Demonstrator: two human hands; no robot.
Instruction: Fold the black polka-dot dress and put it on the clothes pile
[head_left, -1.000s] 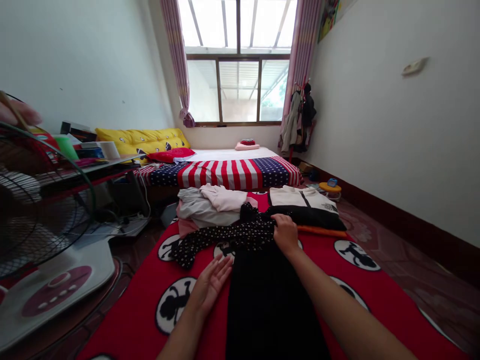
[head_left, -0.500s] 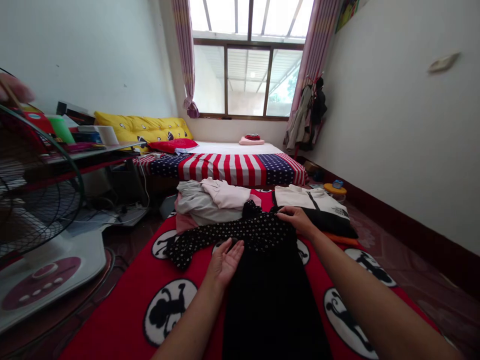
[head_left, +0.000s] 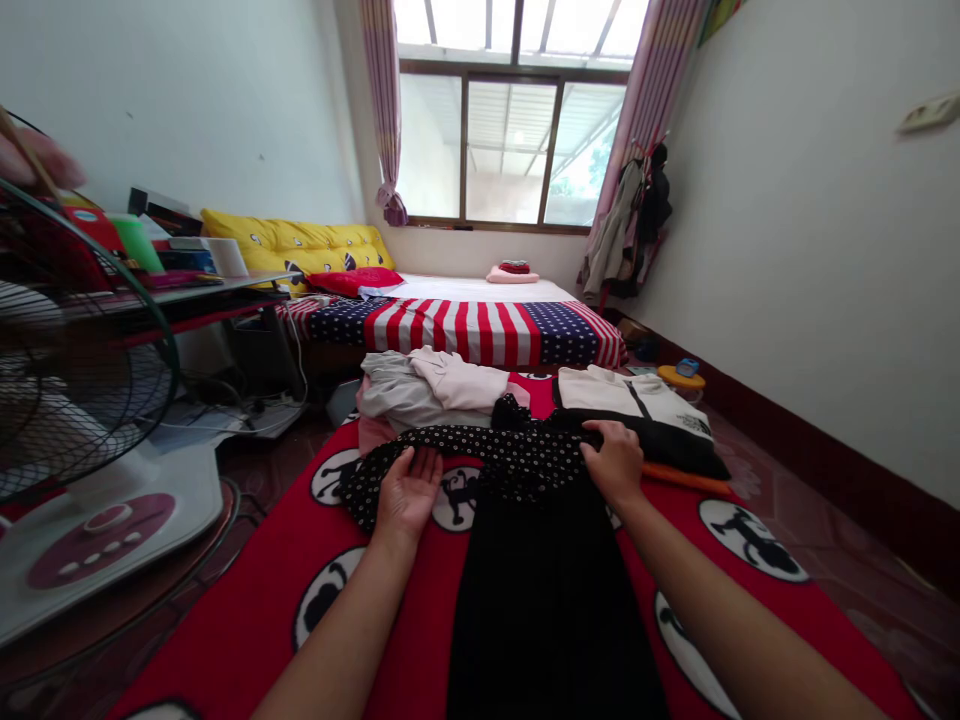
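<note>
A black dress (head_left: 555,600) lies lengthwise in front of me, its upper part and sleeve (head_left: 457,440) covered in small pale dots. My left hand (head_left: 409,495) is palm up at the sleeve, fingers stretched out with their tips tucked under the fabric. At the right side of the dotted top, my right hand (head_left: 615,465) is curled over the cloth and grips its edge; the fingertips are partly hidden. Just beyond that hand lies a folded white and black jacket (head_left: 637,400). Behind the sleeve is a heap of grey and pale pink clothes (head_left: 420,390).
Everything lies on a red blanket (head_left: 247,620) with monkey figures in white circles. On the left stand a fan (head_left: 82,400) and a cluttered desk (head_left: 225,285). Farther back is a bed (head_left: 450,335) below the window. A yellow-topped stool (head_left: 681,378) stands at right.
My left hand has moved left and forward, from beside the dress's middle to under the sleeve. The sleeve's middle is lifted a little. My right hand has turned over the dress's right edge.
</note>
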